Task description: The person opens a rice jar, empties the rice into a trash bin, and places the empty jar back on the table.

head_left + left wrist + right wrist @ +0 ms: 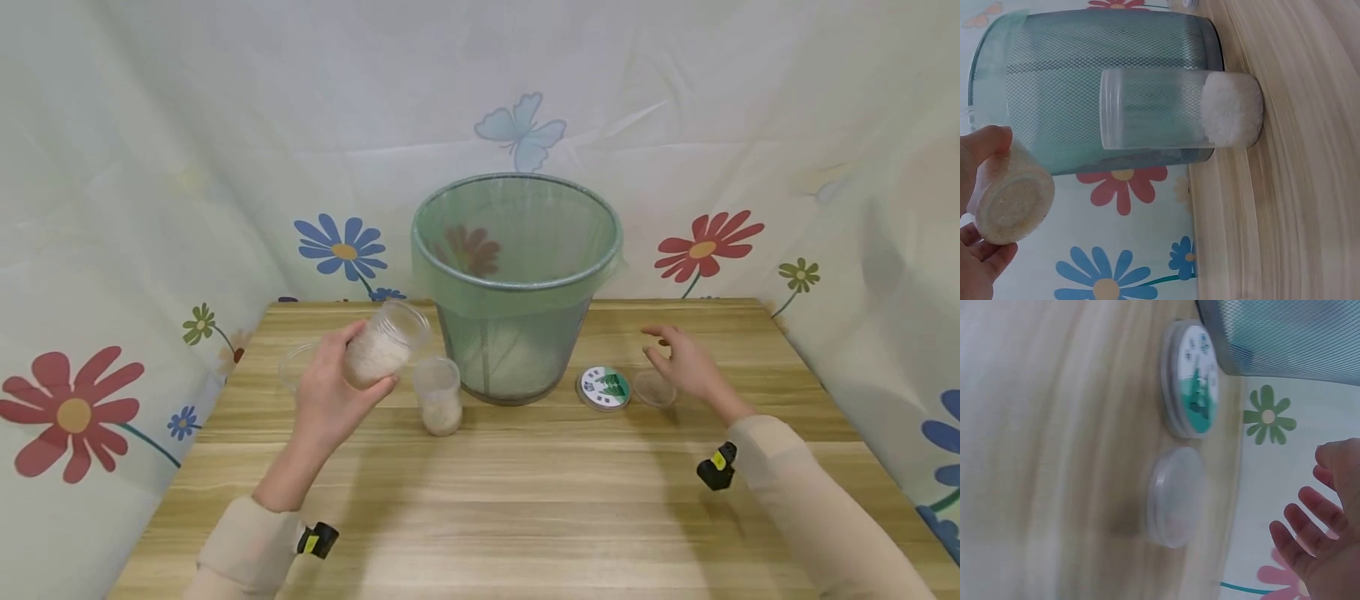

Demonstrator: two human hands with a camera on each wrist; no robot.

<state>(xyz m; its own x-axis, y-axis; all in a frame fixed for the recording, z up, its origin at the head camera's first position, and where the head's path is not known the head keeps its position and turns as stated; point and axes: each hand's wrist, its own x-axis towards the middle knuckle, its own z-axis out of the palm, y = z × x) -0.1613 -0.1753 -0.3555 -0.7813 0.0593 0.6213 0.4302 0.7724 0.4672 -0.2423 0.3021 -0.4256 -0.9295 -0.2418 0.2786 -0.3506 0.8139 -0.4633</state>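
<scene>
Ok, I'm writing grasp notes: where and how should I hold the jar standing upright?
Grip the standing jar around its middle, probably from the near side: it is upright with fairly straight walls, and the bin is behind it, to the right.

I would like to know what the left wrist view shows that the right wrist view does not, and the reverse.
Only the left wrist view: the left hand gripping a tilted jar of pale grains, a standing clear jar with grains at its bottom, and blue flowers.

Only the right wrist view: the right hand, holding nothing; the plain clear lid; the green-and-white face of the printed lid; a green flower.

Both: the mesh bin, the wooden table and parts of the flowered backdrop.
</scene>
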